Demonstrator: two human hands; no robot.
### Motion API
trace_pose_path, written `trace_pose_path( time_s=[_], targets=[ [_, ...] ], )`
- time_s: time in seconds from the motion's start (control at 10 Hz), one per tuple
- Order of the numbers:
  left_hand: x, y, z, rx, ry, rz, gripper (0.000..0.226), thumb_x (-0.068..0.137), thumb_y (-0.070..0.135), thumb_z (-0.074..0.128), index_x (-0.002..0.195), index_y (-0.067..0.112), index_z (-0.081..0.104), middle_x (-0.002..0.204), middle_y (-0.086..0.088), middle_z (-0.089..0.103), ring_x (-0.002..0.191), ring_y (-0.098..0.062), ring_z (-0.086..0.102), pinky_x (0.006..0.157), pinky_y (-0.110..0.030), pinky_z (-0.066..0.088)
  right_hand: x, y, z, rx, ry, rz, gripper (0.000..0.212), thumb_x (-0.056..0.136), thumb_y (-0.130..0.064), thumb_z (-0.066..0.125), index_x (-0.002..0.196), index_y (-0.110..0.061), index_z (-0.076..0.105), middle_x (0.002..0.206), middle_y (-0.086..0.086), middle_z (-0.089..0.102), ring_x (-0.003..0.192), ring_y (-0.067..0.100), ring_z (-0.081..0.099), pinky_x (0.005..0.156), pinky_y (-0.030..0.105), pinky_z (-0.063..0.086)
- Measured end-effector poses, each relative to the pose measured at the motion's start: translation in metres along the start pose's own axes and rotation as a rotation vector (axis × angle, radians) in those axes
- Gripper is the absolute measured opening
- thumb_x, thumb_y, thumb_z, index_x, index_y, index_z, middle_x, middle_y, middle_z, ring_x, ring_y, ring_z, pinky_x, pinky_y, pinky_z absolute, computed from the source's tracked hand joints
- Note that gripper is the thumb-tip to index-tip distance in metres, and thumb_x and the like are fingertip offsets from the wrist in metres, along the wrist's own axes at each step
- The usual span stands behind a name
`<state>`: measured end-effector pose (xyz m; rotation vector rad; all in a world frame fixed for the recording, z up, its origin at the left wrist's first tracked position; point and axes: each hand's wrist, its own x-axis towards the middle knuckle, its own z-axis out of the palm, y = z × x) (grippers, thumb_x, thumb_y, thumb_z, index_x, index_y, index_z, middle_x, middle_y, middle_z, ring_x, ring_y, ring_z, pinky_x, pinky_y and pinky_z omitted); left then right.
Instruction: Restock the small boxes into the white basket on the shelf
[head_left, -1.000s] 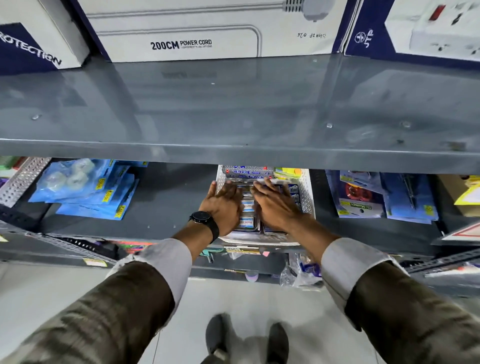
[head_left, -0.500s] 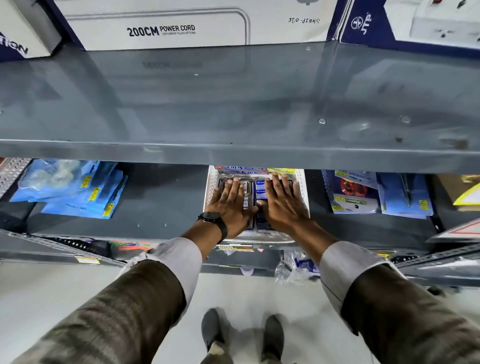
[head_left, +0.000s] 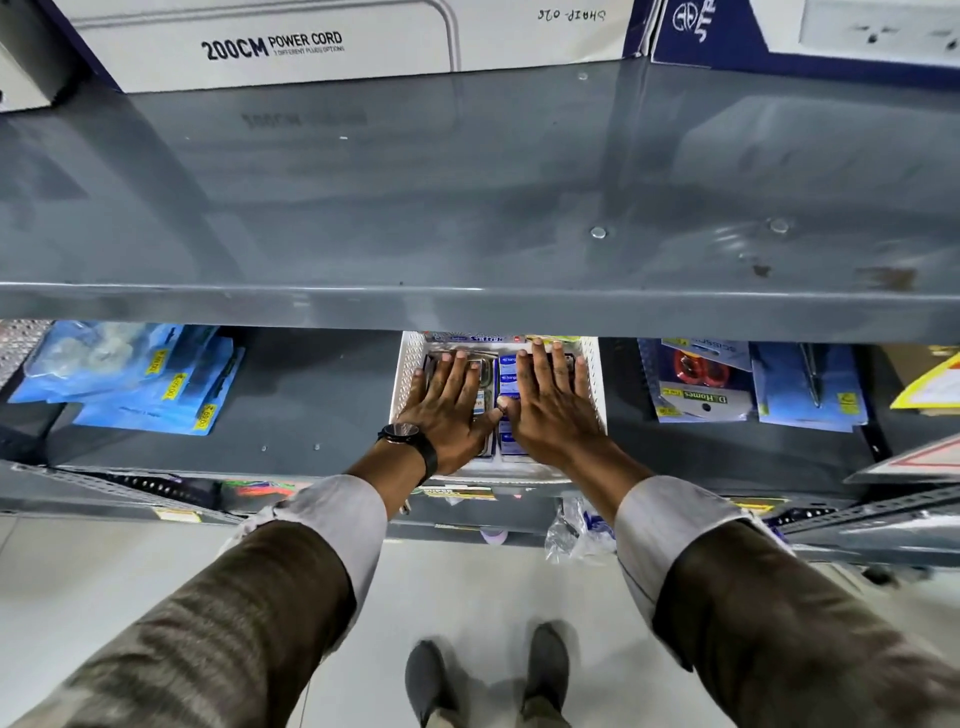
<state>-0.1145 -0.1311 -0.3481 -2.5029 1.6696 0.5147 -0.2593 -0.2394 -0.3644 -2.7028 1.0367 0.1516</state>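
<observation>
Two flat palms are pressed down on rows of small blue-and-white cardboard boxes (head_left: 506, 371) inside a white perforated plastic basket (head_left: 408, 364), which is set on the lower grey metal shelf (head_left: 311, 410) beneath an upper grey metal shelf (head_left: 467, 208). The boxes are stood packed side by side in two columns, evidently so that more stock can be fitted and the labels kept readable from above; the pressing is judged to be a levelling of the stack, so that nothing sits proud of the rim.

The left hand (head_left: 449, 410) is laid over the left column with fingers spread and pointed into the shelf, a black wristwatch (head_left: 408, 436) worn on its wrist. The right hand (head_left: 550, 410) is laid likewise over the right column, the two thumbs nearly touching at the middle. Neither grip is closed on anything: both are splayed flat and nothing is clasped (contact is by palm and finger pads only). Both forearms are stretched forward from rolled pale cuffs and brown sleeves.

Blue blister packs (head_left: 150, 379) are seen lying well apart to the left, and packaged scissors (head_left: 698, 382) near the basket's right side. Restocking is judged close to done, since the basket appears full.
</observation>
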Motion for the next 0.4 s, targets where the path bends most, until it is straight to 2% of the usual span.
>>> trace_pose_path(
  time_s=[0.2, 0.3, 0.4],
  targets=[
    [0.001, 0.001, -0.001, -0.033, -0.041, -0.019, 0.080, 0.099, 0.068, 0.010, 0.162, 0.022, -0.007, 0.171, -0.001, -0.016, 0.157, -0.021, -0.018, 0.126, -0.048, -0.013, -0.005, -0.003, -0.005, -0.043, -0.026, 0.007, 0.073, 0.108, -0.051, 0.022, 0.166, -0.010, 0.004, 0.173, 0.016, -0.006, 0.160, 0.037, -0.008, 0.127, 0.057, -0.002],
    [-0.009, 0.000, -0.030, -0.089, -0.025, 0.012, 0.077, 0.102, 0.062, 0.014, 0.163, 0.017, -0.002, 0.172, -0.006, -0.010, 0.158, -0.023, -0.012, 0.128, -0.047, -0.006, -0.007, -0.009, -0.033, 0.049, -0.091, 0.043, 0.077, 0.107, -0.055, 0.025, 0.166, -0.012, 0.000, 0.174, 0.012, -0.010, 0.160, 0.033, -0.011, 0.129, 0.051, -0.004],
    [-0.031, -0.006, -0.048, -0.123, 0.025, 0.104, 0.070, 0.105, 0.055, 0.020, 0.162, 0.019, 0.003, 0.172, -0.009, 0.001, 0.159, -0.026, 0.000, 0.129, -0.048, 0.005, -0.024, -0.015, -0.054, 0.069, -0.055, 0.036, 0.071, 0.109, -0.049, 0.031, 0.166, -0.014, 0.008, 0.175, 0.011, 0.001, 0.161, 0.031, 0.001, 0.130, 0.047, 0.002]
  ],
)
